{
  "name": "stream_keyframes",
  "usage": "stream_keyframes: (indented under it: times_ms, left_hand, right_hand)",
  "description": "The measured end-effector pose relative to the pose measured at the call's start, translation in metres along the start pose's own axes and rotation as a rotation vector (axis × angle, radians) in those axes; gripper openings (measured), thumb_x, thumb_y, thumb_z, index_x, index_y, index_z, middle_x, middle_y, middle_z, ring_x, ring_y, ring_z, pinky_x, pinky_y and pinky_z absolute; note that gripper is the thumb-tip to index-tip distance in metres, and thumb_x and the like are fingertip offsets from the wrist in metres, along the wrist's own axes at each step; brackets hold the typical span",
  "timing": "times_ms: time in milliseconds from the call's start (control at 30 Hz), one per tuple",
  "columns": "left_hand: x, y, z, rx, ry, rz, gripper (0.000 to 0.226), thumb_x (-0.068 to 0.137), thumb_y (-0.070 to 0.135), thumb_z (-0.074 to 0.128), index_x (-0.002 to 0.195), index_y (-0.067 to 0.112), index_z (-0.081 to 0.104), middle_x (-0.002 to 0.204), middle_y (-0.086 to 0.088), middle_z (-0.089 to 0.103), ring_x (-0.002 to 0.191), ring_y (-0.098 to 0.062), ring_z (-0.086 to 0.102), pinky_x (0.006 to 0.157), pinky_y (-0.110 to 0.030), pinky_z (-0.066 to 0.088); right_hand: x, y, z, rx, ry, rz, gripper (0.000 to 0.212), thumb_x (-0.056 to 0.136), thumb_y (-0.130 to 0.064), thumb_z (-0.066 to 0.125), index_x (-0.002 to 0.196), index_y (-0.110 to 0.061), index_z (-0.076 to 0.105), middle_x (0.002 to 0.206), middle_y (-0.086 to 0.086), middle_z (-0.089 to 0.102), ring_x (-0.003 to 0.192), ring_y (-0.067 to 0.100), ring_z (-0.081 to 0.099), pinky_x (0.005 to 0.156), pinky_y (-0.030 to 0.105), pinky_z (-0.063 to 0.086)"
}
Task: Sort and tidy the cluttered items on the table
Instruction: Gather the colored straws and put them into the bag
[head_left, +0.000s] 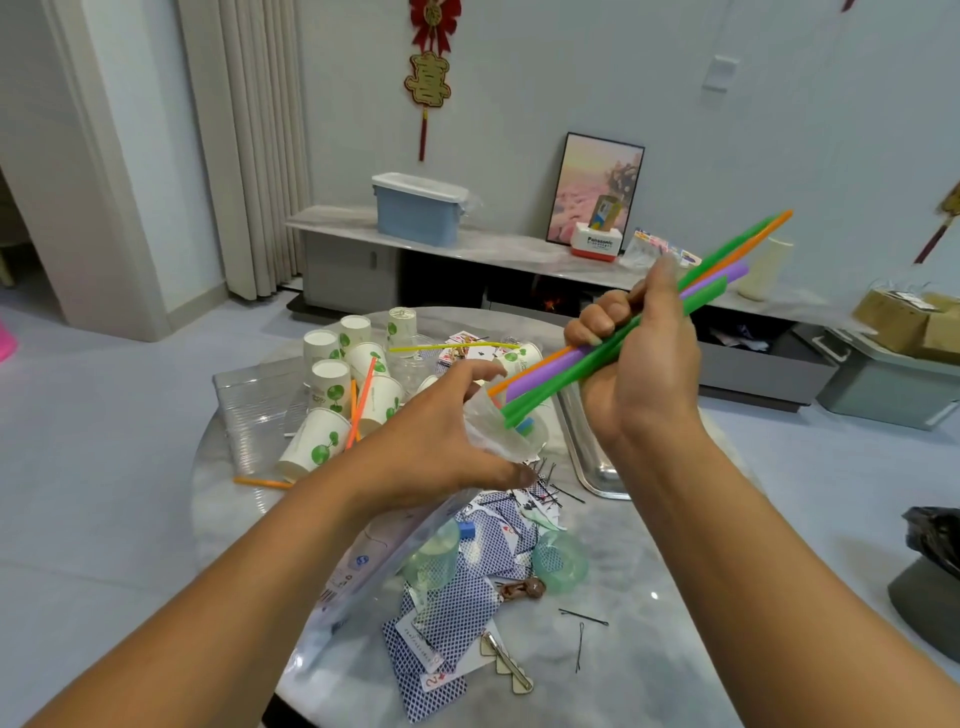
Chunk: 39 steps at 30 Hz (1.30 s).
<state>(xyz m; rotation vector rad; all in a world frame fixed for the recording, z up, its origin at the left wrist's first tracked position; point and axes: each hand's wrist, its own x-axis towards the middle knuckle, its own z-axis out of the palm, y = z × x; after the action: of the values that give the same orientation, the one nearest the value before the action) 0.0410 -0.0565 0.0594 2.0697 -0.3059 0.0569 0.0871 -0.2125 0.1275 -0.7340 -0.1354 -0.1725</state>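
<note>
My right hand (636, 358) grips a bundle of thick straws (722, 270), green, orange and purple, held slanting above the round marble table (649, 639). Their lower ends point into the mouth of a clear plastic bag (498, 436) that my left hand (436, 441) holds open; the bag hangs down toward the table's front left. Paper cups with green leaf prints (332, 374) lie and stand at the far left of the table, with thin orange straws (361, 400) and a yellow straw (452, 347) among them. Blue-backed playing cards (447, 623) are scattered in front.
Two green plastic cups (561, 561), hair pins (584, 631), hair clips (506, 662) and a small blue block (466, 531) lie among the cards. A metal tray (597, 467) sits at the right under my right wrist. A low cabinet (467, 249) stands behind the table.
</note>
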Motion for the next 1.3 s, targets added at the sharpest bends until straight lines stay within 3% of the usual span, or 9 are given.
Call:
stream_keyframes:
  times_ms: [100,267,400,600,833,933,1067,1133,1300]
  left_hand:
    - [-0.001,0.0,-0.001,0.021,-0.016,0.003,0.094,0.066,0.038,0.093,0.141,0.04,0.036,0.128,0.018,0.05,0.096,0.024,0.049,0.07,0.004,0.037]
    - [-0.003,0.001,-0.004,0.037,-0.028,-0.001,0.094,0.067,0.041,0.092,0.142,0.042,0.036,0.137,0.017,0.046,0.109,0.003,0.051,0.072,0.007,0.034]
    - [-0.004,0.002,-0.006,0.018,-0.034,0.013,0.092,0.068,0.037,0.092,0.142,0.04,0.038,0.121,0.029,0.046,0.096,0.029,0.047,0.07,0.006,0.035]
    - [-0.003,0.001,-0.006,0.038,-0.033,0.023,0.091,0.067,0.039,0.092,0.14,0.043,0.038,0.138,0.019,0.045,0.106,0.022,0.041,0.071,0.007,0.034]
    - [-0.004,0.001,-0.004,0.041,-0.034,0.025,0.089,0.068,0.039,0.091,0.139,0.045,0.038,0.14,0.018,0.045,0.11,0.012,0.048,0.075,0.007,0.033]
    - [-0.006,0.002,-0.004,0.02,-0.029,0.036,0.089,0.068,0.036,0.092,0.139,0.043,0.04,0.131,0.022,0.049,0.107,0.022,0.047,0.077,0.006,0.035]
    - [-0.006,0.004,-0.004,-0.029,-0.052,0.041,0.087,0.069,0.029,0.092,0.139,0.038,0.04,0.122,0.022,0.054,0.098,0.016,0.056,0.074,-0.001,0.043]
    - [-0.007,0.005,-0.003,-0.029,-0.048,0.045,0.087,0.07,0.028,0.092,0.139,0.037,0.04,0.121,0.023,0.054,0.096,0.018,0.056,0.073,0.0,0.042]
    - [-0.004,0.004,-0.001,-0.054,-0.01,0.063,0.087,0.069,0.026,0.093,0.139,0.034,0.041,0.121,0.02,0.056,0.098,0.015,0.057,0.074,-0.002,0.042]
  right_hand:
    - [-0.003,0.003,-0.002,-0.047,-0.031,-0.034,0.039,0.106,-0.041,0.047,0.076,-0.017,0.04,0.059,0.0,0.037,0.05,0.013,0.037,0.048,0.025,0.037]
    - [-0.002,0.006,-0.008,-0.063,-0.02,-0.032,0.035,0.107,-0.04,0.045,0.083,-0.015,0.046,0.062,0.001,0.045,0.054,0.015,0.048,0.053,0.027,0.046]
    - [0.001,0.003,-0.009,-0.052,0.031,-0.038,0.032,0.107,-0.04,0.044,0.089,-0.015,0.051,0.062,0.001,0.052,0.056,0.016,0.058,0.059,0.028,0.053]
    - [0.004,0.004,-0.009,-0.06,0.089,-0.023,0.028,0.106,-0.039,0.049,0.11,-0.013,0.058,0.062,0.001,0.055,0.063,0.017,0.066,0.064,0.032,0.058]
    - [0.008,0.006,-0.013,0.031,0.202,0.009,0.018,0.1,-0.027,0.065,0.097,-0.009,0.064,0.061,0.003,0.055,0.062,0.017,0.066,0.065,0.032,0.06]
    - [0.01,0.008,-0.015,0.105,0.272,0.048,0.023,0.096,-0.022,0.07,0.084,-0.006,0.059,0.061,0.004,0.056,0.059,0.016,0.064,0.065,0.032,0.062]
    - [0.015,0.011,-0.025,0.15,0.347,0.106,0.026,0.096,-0.024,0.07,0.084,-0.005,0.057,0.069,0.007,0.058,0.06,0.016,0.063,0.067,0.032,0.064]
    - [0.013,0.012,-0.024,0.124,0.307,0.104,0.024,0.098,-0.026,0.066,0.089,-0.005,0.058,0.07,0.008,0.059,0.061,0.017,0.065,0.07,0.035,0.064]
    - [-0.006,0.013,-0.004,0.012,0.032,0.089,0.029,0.108,-0.03,0.046,0.093,-0.006,0.051,0.069,0.012,0.062,0.074,0.03,0.072,0.082,0.045,0.062]
